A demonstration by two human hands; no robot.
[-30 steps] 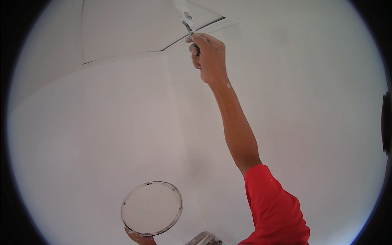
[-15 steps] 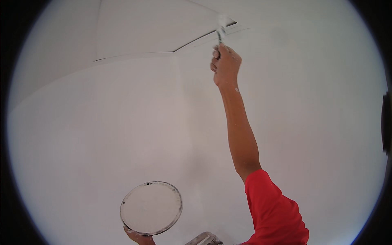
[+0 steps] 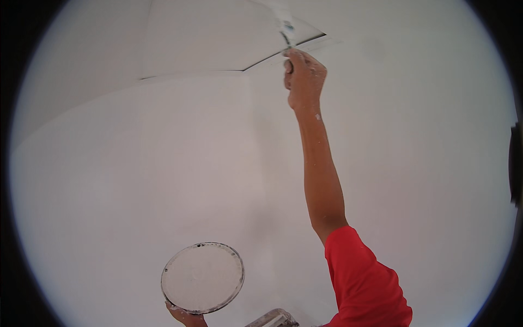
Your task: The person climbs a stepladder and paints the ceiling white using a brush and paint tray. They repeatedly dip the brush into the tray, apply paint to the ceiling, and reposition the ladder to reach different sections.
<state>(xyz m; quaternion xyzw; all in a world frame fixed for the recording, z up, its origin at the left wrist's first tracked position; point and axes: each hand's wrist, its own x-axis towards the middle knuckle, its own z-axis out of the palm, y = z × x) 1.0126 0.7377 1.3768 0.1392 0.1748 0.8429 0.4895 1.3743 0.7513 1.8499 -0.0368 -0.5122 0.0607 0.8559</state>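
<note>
My right hand [image 3: 306, 79] reaches up on a raised arm and is closed around the handle of a putty knife [image 3: 287, 34]. The knife's white-smeared end is blurred, close to the ceiling panel [image 3: 207, 38]; whether it touches cannot be told. Low on the left, my left hand [image 3: 185, 316] grips the lower rim of a round, pale bucket lid [image 3: 202, 278] from beneath. The lid has a dark, stained edge and is tilted so its flat face shows. Most of the left hand's fingers are hidden behind it.
A dark gap [image 3: 267, 60] runs along the ceiling panel's edge, above pale walls [image 3: 190, 152] meeting in a corner. At the bottom edge, a greyish, smeared object [image 3: 272, 318] is partly cut off. A dark shape [image 3: 515, 163] sits at the far right rim.
My right hand has risen slightly, and the putty knife has swung up and left, away from the gap's right end. The view has shifted a little. The lid stays almost still.
</note>
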